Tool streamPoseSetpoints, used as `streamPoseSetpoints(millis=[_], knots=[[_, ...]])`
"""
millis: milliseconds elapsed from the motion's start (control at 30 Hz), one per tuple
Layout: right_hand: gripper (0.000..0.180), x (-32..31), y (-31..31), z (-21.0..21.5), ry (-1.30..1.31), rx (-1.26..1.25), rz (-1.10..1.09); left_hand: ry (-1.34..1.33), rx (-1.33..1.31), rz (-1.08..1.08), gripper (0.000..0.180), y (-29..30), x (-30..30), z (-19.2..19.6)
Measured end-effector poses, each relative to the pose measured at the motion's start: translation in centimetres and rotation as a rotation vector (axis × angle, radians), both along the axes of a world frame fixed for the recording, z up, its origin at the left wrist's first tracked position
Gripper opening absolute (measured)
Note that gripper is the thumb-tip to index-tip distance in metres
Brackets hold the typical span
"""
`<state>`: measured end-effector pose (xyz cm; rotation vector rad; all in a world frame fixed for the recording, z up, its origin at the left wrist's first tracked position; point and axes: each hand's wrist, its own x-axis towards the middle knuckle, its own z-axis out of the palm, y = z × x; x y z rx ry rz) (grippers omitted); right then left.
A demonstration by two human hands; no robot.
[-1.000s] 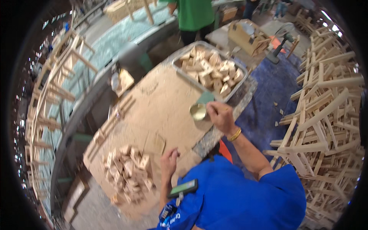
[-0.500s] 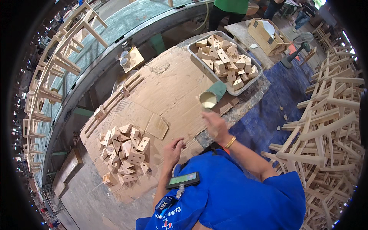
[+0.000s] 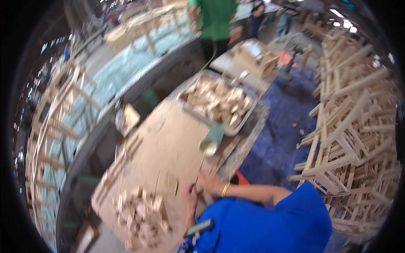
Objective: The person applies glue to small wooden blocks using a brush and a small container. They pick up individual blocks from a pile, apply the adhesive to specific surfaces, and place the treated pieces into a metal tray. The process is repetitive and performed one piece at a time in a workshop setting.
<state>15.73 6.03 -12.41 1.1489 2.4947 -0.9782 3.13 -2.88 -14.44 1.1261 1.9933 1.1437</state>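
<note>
Motion blurs the view. My left hand (image 3: 189, 196), fingers curled, is over the near edge of the cardboard (image 3: 158, 139); what it holds, if anything, is hidden. Close beside it, my right hand (image 3: 212, 184) has its fingers pressed together. A thin pale line runs from its fingertips toward the cup, too smeared to name. The cup (image 3: 208, 147), with cream-coloured stuff inside, stands beyond my right hand against a green piece (image 3: 215, 133). To the left of my left hand lies a pile of small drilled wooden blocks (image 3: 141, 215).
A metal tray (image 3: 242, 128) heaped with wooden blocks sits at the far right of the cardboard. Wooden strips (image 3: 122, 160) lie along its left edge. Stacked wooden frames (image 3: 350, 139) crowd the right side. A person in green (image 3: 214, 21) stands beyond the table.
My right hand has drawn back from the cup to beside my left hand. The whole view has shifted, so the table and tray sit lower and further left.
</note>
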Motion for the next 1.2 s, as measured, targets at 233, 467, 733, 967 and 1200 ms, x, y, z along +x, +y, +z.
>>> streamPoseSetpoints(millis=[233, 467, 733, 967, 1200], knots=[[0.061, 0.1, -0.3, -0.7, 0.215, 0.019, -0.080, 0.354, 0.072, -0.035, 0.016, 1.3, -2.5, -1.5], [0.039, -0.7, 1.3, 1.6, 0.693, -0.573, -0.353, 0.324, 0.306, -0.031, 0.020, 2.7, -0.6, 5.1], [0.021, -3.1, -0.2, 6.2, 1.076, -1.099, -0.384, 0.580, 0.885, -0.273, 0.043, 4.8, 0.9, 11.0], [0.041, -2.8, -0.8, 14.2, 1.287, -1.023, -0.171, 0.545, 0.892, 0.020, 0.046, 6.9, -3.4, 9.5], [0.043, -5.7, 0.1, 8.1, 1.141, 0.426, 0.350, -1.263, 0.588, -0.420, 0.068, 5.2, 0.3, 8.1]])
